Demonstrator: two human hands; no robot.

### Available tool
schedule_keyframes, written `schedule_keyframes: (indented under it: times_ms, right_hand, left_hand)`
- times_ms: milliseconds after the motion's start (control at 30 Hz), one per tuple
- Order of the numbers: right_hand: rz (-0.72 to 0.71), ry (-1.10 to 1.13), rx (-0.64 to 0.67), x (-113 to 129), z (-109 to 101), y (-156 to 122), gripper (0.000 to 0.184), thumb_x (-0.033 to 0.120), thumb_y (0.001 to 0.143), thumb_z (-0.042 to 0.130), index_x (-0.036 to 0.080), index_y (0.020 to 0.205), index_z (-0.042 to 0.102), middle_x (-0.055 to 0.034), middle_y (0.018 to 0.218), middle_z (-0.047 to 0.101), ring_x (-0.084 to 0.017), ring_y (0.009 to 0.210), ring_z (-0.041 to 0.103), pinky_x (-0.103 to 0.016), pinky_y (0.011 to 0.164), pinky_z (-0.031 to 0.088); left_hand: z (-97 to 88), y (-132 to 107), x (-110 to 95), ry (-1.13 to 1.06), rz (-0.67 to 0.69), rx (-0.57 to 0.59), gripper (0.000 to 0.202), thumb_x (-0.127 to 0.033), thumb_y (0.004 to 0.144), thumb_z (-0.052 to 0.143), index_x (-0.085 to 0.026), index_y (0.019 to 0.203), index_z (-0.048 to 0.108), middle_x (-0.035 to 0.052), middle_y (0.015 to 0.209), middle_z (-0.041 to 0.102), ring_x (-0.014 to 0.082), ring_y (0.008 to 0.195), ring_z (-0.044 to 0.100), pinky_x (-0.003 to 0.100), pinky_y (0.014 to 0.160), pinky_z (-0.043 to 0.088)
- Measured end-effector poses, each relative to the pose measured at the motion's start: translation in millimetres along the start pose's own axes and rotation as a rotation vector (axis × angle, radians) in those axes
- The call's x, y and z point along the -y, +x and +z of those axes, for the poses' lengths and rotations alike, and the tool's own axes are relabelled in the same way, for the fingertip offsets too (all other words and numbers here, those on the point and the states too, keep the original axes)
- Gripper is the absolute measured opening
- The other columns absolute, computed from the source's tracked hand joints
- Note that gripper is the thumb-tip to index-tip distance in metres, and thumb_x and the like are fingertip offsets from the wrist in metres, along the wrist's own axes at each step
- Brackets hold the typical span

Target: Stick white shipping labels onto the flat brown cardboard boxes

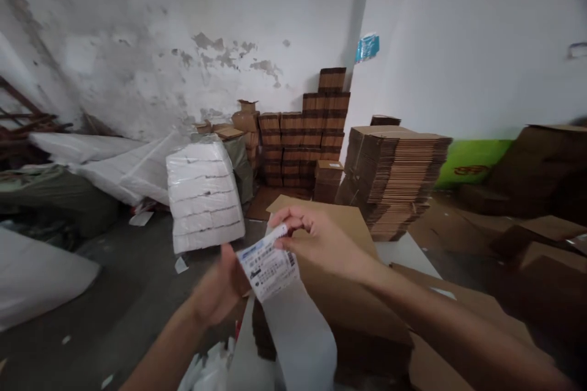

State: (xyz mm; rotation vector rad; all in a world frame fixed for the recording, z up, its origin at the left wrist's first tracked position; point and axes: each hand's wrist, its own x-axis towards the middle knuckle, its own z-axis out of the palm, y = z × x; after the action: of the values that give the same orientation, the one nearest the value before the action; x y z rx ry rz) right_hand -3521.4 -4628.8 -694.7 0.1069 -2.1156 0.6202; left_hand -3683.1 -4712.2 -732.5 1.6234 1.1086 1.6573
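Note:
A printed shipping label hangs over the cardboard, its top corner pinched between the thumb and fingers of my right hand. From its lower edge a white backing strip runs down toward the bottom of the view. My left hand is at the label's left edge, thumb pointing up. Motion blurs this hand, and its other fingers are partly hidden behind the label, so whether it grips the paper does not show. Below both hands lies a large flat brown cardboard box on a pile.
A tall stack of flattened cartons stands to the right. Bundled cartons line the back wall. A plastic-wrapped white bundle and white sacks sit on the left. Paper scraps lie on the dark floor.

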Motion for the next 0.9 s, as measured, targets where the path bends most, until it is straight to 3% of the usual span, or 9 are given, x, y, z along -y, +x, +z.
schedule_keyframes:
  times_ms: [100,167,267,333,467,633,700,800,900]
  right_hand:
    - [-0.141,-0.307,0.025,-3.2,14.0,-10.0,0.015,0.009,0.080,0.056,0.021,0.090,0.059,-0.0008,0.087,0.064,-0.014,0.082,0.058,-0.029,0.073,0.044]
    - [-0.287,-0.412,-0.027,2.7,7.3,-12.8,0.011,0.011,0.083,0.053,0.020,0.081,0.058,-0.0030,0.091,0.059,-0.016,0.091,0.054,-0.032,0.080,0.042]
    - [-0.340,-0.296,-0.257,5.3,-32.8,-5.5,0.012,0.024,0.090,0.048,0.020,0.081,0.054,-0.0027,0.088,0.055,-0.015,0.087,0.052,-0.030,0.077,0.043]
    - [-0.164,-0.316,-0.451,-10.5,-65.4,5.1,0.020,0.034,0.093,0.039,0.021,0.091,0.053,-0.0031,0.089,0.057,-0.015,0.083,0.054,-0.029,0.074,0.045]
    - [0.331,-0.585,-0.519,-77.5,-91.6,15.1,0.039,0.046,0.084,0.048,0.015,0.107,0.057,-0.0114,0.097,0.061,-0.027,0.094,0.056,-0.041,0.083,0.044]
    - [0.336,-0.876,-0.196,-129.5,-77.2,-17.6,0.082,0.060,0.067,0.065,0.027,0.138,0.040,-0.0145,0.144,0.037,-0.038,0.134,0.028,-0.059,0.106,0.018]
    - [0.476,-0.854,-0.182,-130.3,-84.5,-38.8,0.085,0.064,0.067,0.062,0.020,0.136,0.043,-0.0188,0.146,0.034,-0.040,0.137,0.022,-0.062,0.108,0.012]
    - [0.721,-0.650,-0.337,-121.6,-110.7,-75.3,0.075,0.065,0.069,0.059,0.011,0.121,0.056,-0.0237,0.131,0.051,-0.041,0.126,0.040,-0.059,0.104,0.029]
    - [0.714,-0.253,-0.440,-119.9,-147.0,-130.2,0.058,0.064,0.075,0.052,0.017,0.107,0.062,-0.0162,0.107,0.066,-0.033,0.097,0.063,-0.048,0.084,0.050]
  left_hand:
    - [-4.5,20.1,-2.6,-0.454,-0.176,-0.109,0.033,-0.033,0.088,0.044,-0.008,0.088,0.067,0.0138,0.084,0.072,0.0293,0.086,0.068,0.044,0.085,0.052]
    - [-14.9,34.9,-2.9,-0.560,-0.131,-0.260,0.026,-0.021,0.088,0.045,-0.005,0.093,0.065,0.0129,0.078,0.072,0.0253,0.076,0.069,0.039,0.079,0.055]
    - [-43.2,50.1,2.6,-0.621,0.033,-0.493,0.032,-0.011,0.091,0.036,-0.005,0.113,0.058,0.0082,0.075,0.071,0.0179,0.069,0.069,0.029,0.074,0.055]
    - [-60.1,52.9,9.2,-0.618,0.101,-0.594,0.037,-0.007,0.093,0.029,-0.008,0.123,0.051,0.0036,0.071,0.070,0.0132,0.067,0.067,0.023,0.072,0.054]
    - [-57.2,40.7,22.4,-0.441,-0.029,-0.343,0.030,-0.017,0.092,0.042,-0.004,0.113,0.059,0.0104,0.082,0.072,0.0178,0.071,0.068,0.026,0.067,0.054]
    - [-22.2,20.6,33.5,0.152,-0.185,-0.201,0.032,-0.042,0.077,0.068,-0.012,0.085,0.068,0.0102,0.081,0.073,0.0248,0.077,0.068,0.030,0.070,0.051]
    - [-13.9,19.1,36.2,0.295,-0.158,-0.166,0.038,-0.050,0.073,0.069,-0.013,0.081,0.068,0.0099,0.079,0.073,0.0270,0.080,0.067,0.031,0.071,0.051]
    - [-5.4,22.3,41.1,0.269,-0.136,-0.106,0.052,-0.059,0.068,0.069,-0.014,0.095,0.068,0.0101,0.091,0.073,0.0284,0.089,0.067,0.034,0.080,0.051]
    - [-1.0,27.3,44.3,0.170,-0.115,-0.040,0.063,-0.060,0.067,0.069,-0.015,0.111,0.063,0.0111,0.109,0.070,0.0289,0.103,0.063,0.036,0.091,0.048]
